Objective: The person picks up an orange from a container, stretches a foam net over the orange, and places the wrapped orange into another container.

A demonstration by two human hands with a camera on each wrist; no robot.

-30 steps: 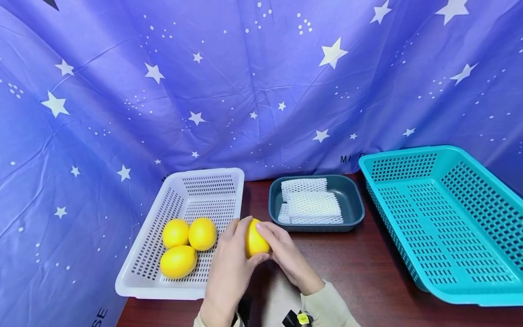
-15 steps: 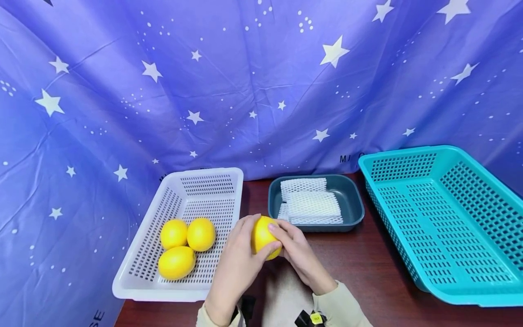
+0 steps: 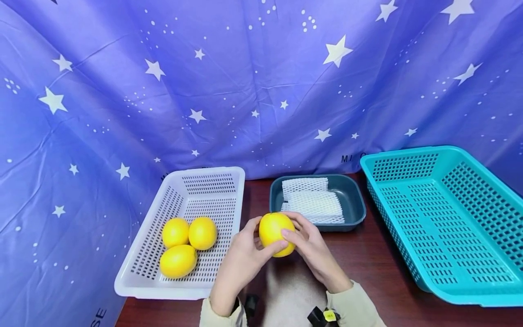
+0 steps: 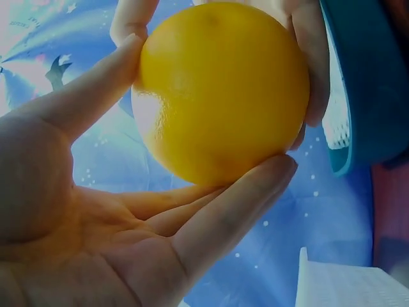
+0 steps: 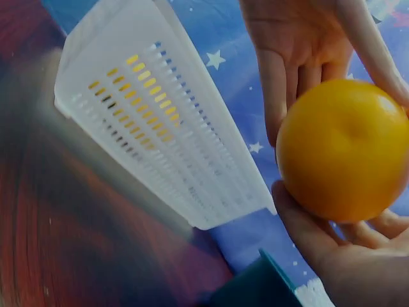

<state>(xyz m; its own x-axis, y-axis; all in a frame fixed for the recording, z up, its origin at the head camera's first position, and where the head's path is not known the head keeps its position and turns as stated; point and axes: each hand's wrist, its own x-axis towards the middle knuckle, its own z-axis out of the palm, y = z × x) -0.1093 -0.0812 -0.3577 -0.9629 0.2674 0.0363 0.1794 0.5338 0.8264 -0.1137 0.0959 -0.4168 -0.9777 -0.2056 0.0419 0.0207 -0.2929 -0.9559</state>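
A smooth, round, yellow orange (image 3: 274,232) is held above the table between both hands. My left hand (image 3: 247,256) grips it from the left, thumb at its near side; in the left wrist view the fingers (image 4: 236,211) curl under the orange (image 4: 220,96). From the right, my right hand (image 3: 316,254) holds it with the thumb on its front and fingers behind. In the right wrist view, fingertips of both hands touch the orange (image 5: 345,153). Three more yellow oranges lie together in a white slotted basket (image 3: 184,290), one of them (image 3: 178,261) nearest me.
Behind the hands sits a dark blue-grey tray (image 3: 353,211) with several white foam net sleeves (image 3: 314,204). A teal slotted basket (image 3: 441,227) stands on the right. The reddish-brown table (image 3: 359,263) ends at a blue starry cloth (image 3: 245,91).
Both hands have moved right with the orange, away from the white basket. The orange has turned between the fingers, and more of its front shows now.
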